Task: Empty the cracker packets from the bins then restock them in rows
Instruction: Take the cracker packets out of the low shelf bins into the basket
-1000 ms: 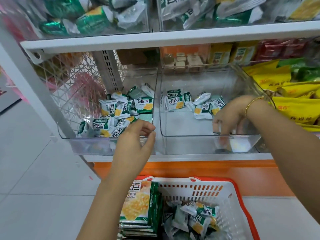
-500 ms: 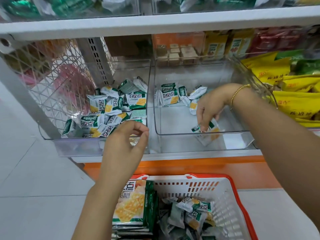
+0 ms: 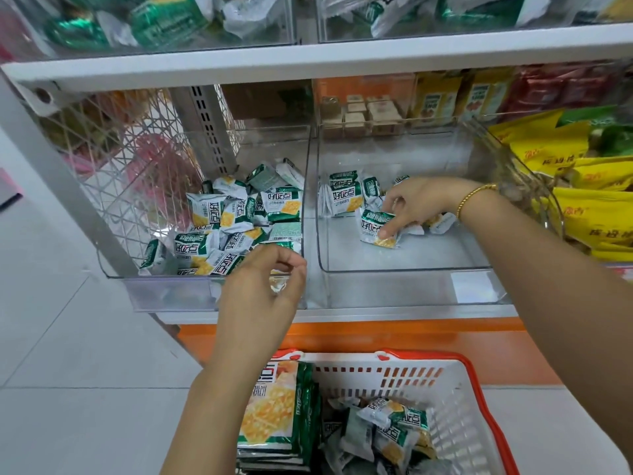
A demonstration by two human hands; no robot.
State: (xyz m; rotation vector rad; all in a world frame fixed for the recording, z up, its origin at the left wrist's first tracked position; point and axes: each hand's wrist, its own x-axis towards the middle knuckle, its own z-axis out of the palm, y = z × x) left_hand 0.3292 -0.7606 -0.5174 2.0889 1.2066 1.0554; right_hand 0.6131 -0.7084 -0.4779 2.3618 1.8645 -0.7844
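Two clear plastic bins stand side by side on the middle shelf. The left bin (image 3: 171, 293) holds a loose heap of several green-and-white cracker packets (image 3: 236, 217). The right bin (image 3: 411, 289) holds only a few packets (image 3: 344, 193) at its back. My right hand (image 3: 416, 204) reaches into the right bin and pinches one cracker packet (image 3: 376, 229) by its top edge. My left hand (image 3: 263, 289) hovers at the front rim of the left bin, fingers loosely curled, holding nothing.
A white basket with a red rim (image 3: 479, 382) sits on the floor below, holding loose packets (image 3: 390, 426) and a stack of large cracker bags (image 3: 274, 409). Yellow snack bags (image 3: 582, 186) fill the bin to the right. More packets fill the upper shelf bins (image 3: 171, 22).
My right hand moved from the right bin's front corner back toward the packets at its rear, carrying a packet. The left hand stayed near the left bin's rim.
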